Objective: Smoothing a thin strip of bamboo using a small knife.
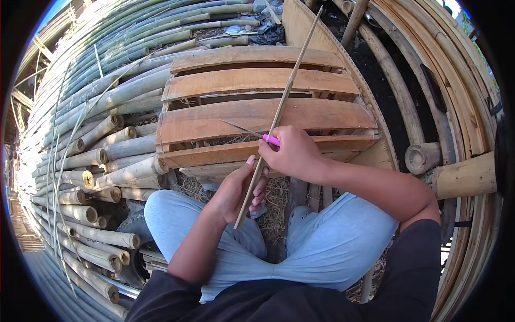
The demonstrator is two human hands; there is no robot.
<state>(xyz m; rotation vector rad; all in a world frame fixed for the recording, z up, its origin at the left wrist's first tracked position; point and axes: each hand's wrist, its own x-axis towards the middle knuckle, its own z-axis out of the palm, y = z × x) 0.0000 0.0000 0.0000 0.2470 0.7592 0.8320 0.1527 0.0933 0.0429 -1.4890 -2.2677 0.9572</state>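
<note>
A long, thin bamboo strip [290, 84] slants from between my knees up over a wooden crate toward the far right. My left hand [236, 189] is wrapped round its lower part, the thumb pointing up along it. Just above, my right hand [292, 153] grips a knife [271, 140] by its pink handle. The narrow blade points to the left, over the crate's near slats, and the handle lies close against the strip. The fingertips of my right hand are partly hidden, so I cannot tell whether they also touch the strip.
In front of my knees stands the slatted wooden crate [257, 115]. Cut bamboo poles [102, 158] are stacked on the left, with thin strips [55, 155] lying across them. To the right are a woven-edged panel [343, 59], more poles [394, 91] and a thick bamboo piece [465, 177].
</note>
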